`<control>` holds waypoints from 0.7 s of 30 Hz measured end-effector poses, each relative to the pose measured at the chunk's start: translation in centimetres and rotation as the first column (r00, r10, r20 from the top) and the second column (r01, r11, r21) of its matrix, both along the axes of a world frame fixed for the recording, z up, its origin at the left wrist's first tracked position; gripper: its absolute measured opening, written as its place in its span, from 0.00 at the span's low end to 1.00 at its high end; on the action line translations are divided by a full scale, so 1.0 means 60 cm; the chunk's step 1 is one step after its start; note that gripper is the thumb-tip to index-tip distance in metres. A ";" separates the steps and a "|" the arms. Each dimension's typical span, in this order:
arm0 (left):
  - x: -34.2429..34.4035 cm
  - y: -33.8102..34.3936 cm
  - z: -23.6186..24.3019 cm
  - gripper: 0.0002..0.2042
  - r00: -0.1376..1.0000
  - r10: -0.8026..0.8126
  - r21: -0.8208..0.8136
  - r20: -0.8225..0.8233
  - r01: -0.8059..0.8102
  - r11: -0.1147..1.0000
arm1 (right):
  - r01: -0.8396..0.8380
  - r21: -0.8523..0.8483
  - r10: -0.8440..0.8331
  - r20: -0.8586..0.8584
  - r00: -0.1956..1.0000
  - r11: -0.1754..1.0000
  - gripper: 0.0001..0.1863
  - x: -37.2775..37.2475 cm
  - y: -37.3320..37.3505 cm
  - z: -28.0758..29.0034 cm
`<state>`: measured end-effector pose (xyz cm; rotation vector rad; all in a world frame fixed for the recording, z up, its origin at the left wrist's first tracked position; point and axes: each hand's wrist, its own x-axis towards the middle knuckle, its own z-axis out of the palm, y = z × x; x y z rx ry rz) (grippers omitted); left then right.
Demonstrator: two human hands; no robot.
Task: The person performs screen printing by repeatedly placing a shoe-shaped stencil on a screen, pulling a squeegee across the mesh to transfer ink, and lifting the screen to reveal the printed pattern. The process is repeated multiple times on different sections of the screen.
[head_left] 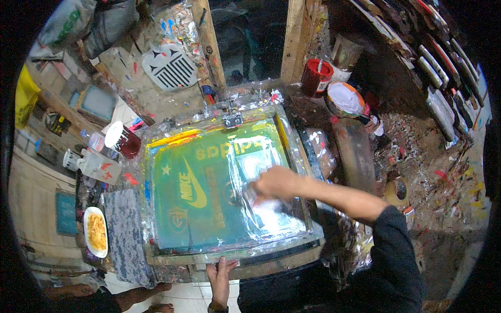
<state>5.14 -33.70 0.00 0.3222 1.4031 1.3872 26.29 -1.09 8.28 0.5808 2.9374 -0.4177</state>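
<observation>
A green screen-printing screen (172, 148) in a worn, paint-smeared frame lies in front of me. Its mesh carries yellowish stencil shapes: lettering, a curved tick, a star and a shield. Across its right half spreads a shiny wet whitish patch (279, 221). Over that patch is my right hand (276, 185), smeared by motion, its forearm coming in from the right. Whether it holds something is hidden by the blur. At the frame's front edge my left hand (219, 274) rests its outstretched fingertips against the wood, fingers apart.
Left of the screen stand a dark red-stained white cup (122, 140), a whitish jug (99, 166) and an oval dish of food (96, 232). Beyond the screen's right side are a red tub (317, 78), a white-filled container (344, 98) and a tape roll (396, 190). Someone's bare foot (160, 308) shows lower left.
</observation>
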 end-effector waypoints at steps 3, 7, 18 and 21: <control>-0.008 -0.002 -0.001 0.17 1.000 -0.002 -0.003 0.016 0.002 1.000 | 0.277 0.300 -0.243 -0.148 0.959 0.913 0.27 -0.065 0.139 0.028; -0.007 0.006 0.006 0.19 1.000 0.010 0.011 -0.020 -0.010 1.000 | 0.366 0.297 -0.317 -0.201 0.927 0.882 0.26 -0.066 0.138 0.008; -0.004 -0.007 -0.010 0.16 0.996 0.024 0.046 -0.081 -0.020 0.999 | 0.263 0.212 -0.233 -0.156 0.960 0.941 0.08 0.027 -0.235 0.010; -0.001 -0.009 -0.020 0.16 0.997 0.050 0.145 -0.061 -0.040 0.989 | 0.294 0.265 -0.234 -0.236 0.943 0.918 0.08 0.030 -0.256 0.019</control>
